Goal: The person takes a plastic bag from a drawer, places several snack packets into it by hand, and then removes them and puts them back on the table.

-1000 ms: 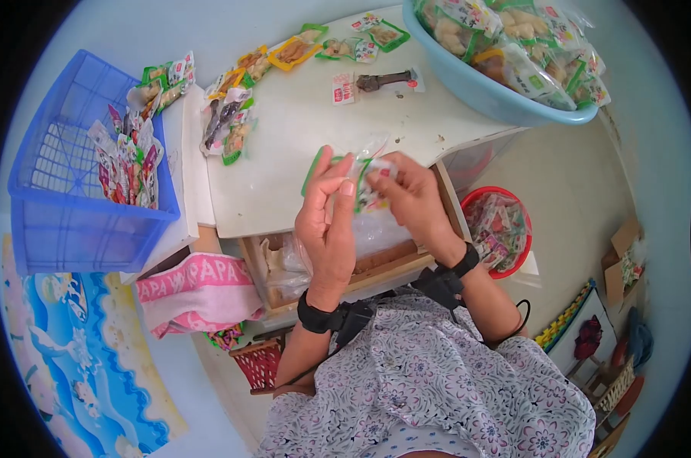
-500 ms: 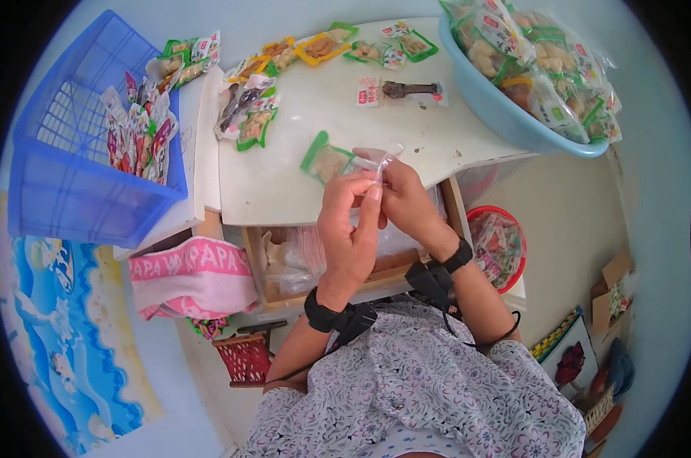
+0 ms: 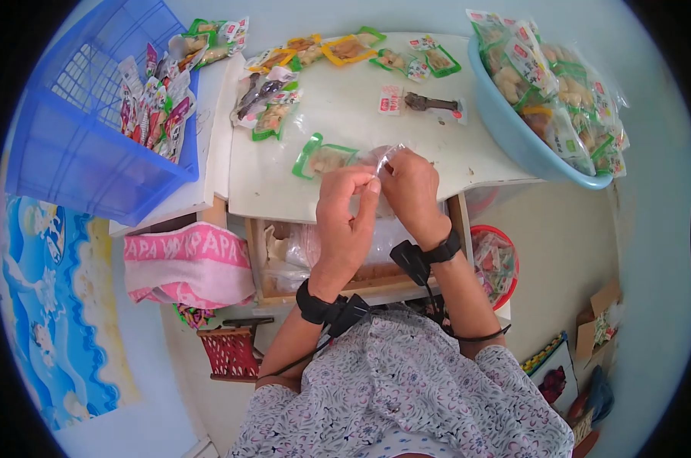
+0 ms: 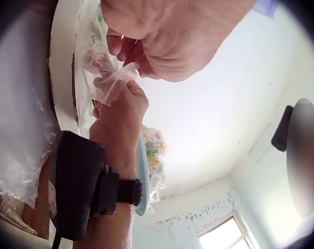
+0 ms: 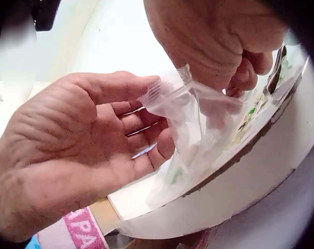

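Both hands work on a clear plastic bag [image 5: 185, 124] above the front of the white tabletop [image 3: 277, 187]. My left hand [image 3: 345, 225] pinches the bag's mouth between thumb and index finger, its other fingers loosely bent in the right wrist view. Close beside it, my right hand [image 3: 412, 195] grips the other side of the mouth with curled fingers. Just beyond the left hand, a green-edged food packet [image 3: 324, 158] lies flat, partly overlapped by the hand. Farther back, a clear packet with a dark drumstick [image 3: 431, 103] rests on the tabletop.
An open drawer [image 3: 383, 276] holding plastic bags sits below the hands. Several food packets [image 3: 349, 50] line the table's back and left. A blue basket [image 3: 93, 164] stands left, a light-blue basin [image 3: 505, 145] of packets right. A red bucket [image 3: 513, 259] stands lower right.
The green-edged packet was up at the hands and now lies beyond them. The hands have come together on the plastic bag's mouth. The head view has shifted.
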Motion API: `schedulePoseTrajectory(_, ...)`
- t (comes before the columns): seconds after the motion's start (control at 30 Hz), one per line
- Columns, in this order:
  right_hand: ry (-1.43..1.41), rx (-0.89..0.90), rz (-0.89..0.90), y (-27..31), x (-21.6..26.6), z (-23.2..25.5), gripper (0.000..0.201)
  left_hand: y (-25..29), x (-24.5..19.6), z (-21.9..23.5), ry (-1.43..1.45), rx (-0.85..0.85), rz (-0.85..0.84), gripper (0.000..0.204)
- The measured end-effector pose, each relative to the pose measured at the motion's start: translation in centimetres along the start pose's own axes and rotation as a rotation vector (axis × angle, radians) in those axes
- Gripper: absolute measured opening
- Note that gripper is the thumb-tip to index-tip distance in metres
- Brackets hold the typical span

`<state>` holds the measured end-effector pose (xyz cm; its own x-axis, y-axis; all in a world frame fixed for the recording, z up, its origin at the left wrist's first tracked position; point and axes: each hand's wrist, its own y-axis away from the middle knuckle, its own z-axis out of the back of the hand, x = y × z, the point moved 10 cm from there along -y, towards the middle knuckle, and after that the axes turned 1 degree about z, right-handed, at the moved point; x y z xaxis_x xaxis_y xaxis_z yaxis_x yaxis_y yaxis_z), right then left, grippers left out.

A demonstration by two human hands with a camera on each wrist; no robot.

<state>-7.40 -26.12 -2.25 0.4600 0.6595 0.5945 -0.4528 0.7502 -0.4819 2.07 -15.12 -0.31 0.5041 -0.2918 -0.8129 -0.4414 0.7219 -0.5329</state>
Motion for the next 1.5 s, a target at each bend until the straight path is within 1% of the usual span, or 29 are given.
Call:
schedulePoseTrajectory(0.1, -0.182, 0.215, -0.093, -0.5, -2.3, -3.2, 0.01, 0.3, 1.5, -0.5, 0.127, 0.047, 0.145, 0.009)
schedulePoseTrajectory(0.2, -0.342, 0.348, -0.008, -0.6, -1.3, -4.1, 0.015, 0.0, 1.7, -0.2, 0.165, 0.062, 0.196, 0.011)
schedulePoseTrajectory(0.27, -0.398, 0.382, 0.027, -0.6, -1.5, -4.5, 0.017, -0.1, 2.3, 0.1, 0.177, 0.058, 0.217, 0.011)
schedulePoseTrajectory(0.3, -0.424, 0.397, 0.046, -0.7, -1.6, -4.5, 0.018, -0.2, 2.6, 0.2, 0.184, 0.056, 0.225, 0.011)
schedulePoseTrajectory(0.4, -0.574, 0.518, -0.056, -1.3, 0.6, -1.3, 0.02, -0.5, 4.1, 1.3, 0.196, 0.001, 0.211, 0.011)
schedulePoseTrajectory(0.43, -0.687, 0.515, -0.014, -1.9, 1.5, -0.3, 0.019, -0.4, 5.1, 1.5, 0.215, 0.01, 0.256, 0.01)
schedulePoseTrajectory(0.5, -0.674, 0.624, -0.064, -3.6, 2.7, 1.5, 0.018, -0.1, 6.9, 1.7, 0.258, 0.03, 0.347, 0.009)
schedulePoseTrajectory(0.53, -0.666, 0.678, -0.091, -4.5, 3.5, 2.0, 0.018, -0.1, 6.9, 1.5, 0.236, 0.057, 0.347, 0.009)
schedulePoseTrajectory(0.6, -0.554, 0.637, -0.018, -7.5, 5.0, 2.2, 0.017, -0.2, 6.9, 1.1, 0.189, 0.114, 0.345, 0.008)
schedulePoseTrajectory(0.67, -0.434, 0.608, 0.037, -10.6, 6.6, 1.2, 0.018, -0.2, 7.0, 1.0, 0.147, 0.135, 0.288, 0.007)
schedulePoseTrajectory(0.73, -0.399, 0.632, 0.067, -13.3, 7.0, -1.7, 0.017, -0.1, 6.8, 1.0, 0.126, 0.149, 0.244, 0.007)
schedulePoseTrajectory(0.8, -0.396, 0.663, 0.117, -15.8, 6.5, -5.5, 0.017, -0.1, 6.6, 1.2, 0.127, 0.154, 0.216, 0.007)
schedulePoseTrajectory(0.9, -0.143, 0.737, 0.234, -18.6, 5.8, -11.3, 0.018, -0.4, 5.6, 1.7, 0.114, 0.14, 0.131, 0.006)
schedulePoseTrajectory(0.97, -0.002, 0.685, 0.268, -20.3, 4.3, -15.0, 0.022, -0.5, 5.3, 2.0, 0.083, 0.105, 0.072, 0.006)
schedulePoseTrajectory(1.0, 0.068, 0.657, 0.282, -20.6, 4.6, -15.8, 0.025, -0.4, 5.0, 2.1, 0.068, 0.092, 0.044, 0.006)
schedulePoseTrajectory(1.03, 0.113, 0.655, 0.224, -20.7, 4.1, -16.6, 0.025, -0.5, 4.8, 2.2, 0.077, 0.079, 0.027, 0.006)
schedulePoseTrajectory(1.1, 0.205, 0.64, 0.105, -20.7, 3.4, -17.9, 0.027, -0.5, 4.7, 2.3, 0.1, 0.087, 0.058, 0.006)
schedulePoseTrajectory(1.2, 0.168, 0.579, 0.074, -20.7, 4.1, -18.0, 0.03, -0.5, 4.8, 2.3, 0.107, 0.1, 0.065, 0.007)
schedulePoseTrajectory(1.3, -0.063, 0.7, 0.078, -20.8, 4.0, -19.0, 0.032, -0.5, 4.7, 2.3, 0.095, 0.112, 0.063, 0.007)
schedulePoseTrajectory(1.4, -0.18, 0.773, -0.051, -20.2, 3.2, -18.7, 0.03, -0.5, 4.7, 2.4, 0.067, 0.09, 0.014, 0.006)
schedulePoseTrajectory(1.43, -0.212, 0.838, -0.085, -19.6, 3.1, -18.7, 0.027, -0.4, 4.6, 2.4, 0.055, 0.081, -0.01, 0.006)
schedulePoseTrajectory(1.5, -0.28, 0.959, -0.157, -18.3, 2.9, -17.9, 0.025, -0.4, 4.8, 2.2, 0.053, 0.086, 0.017, 0.006)
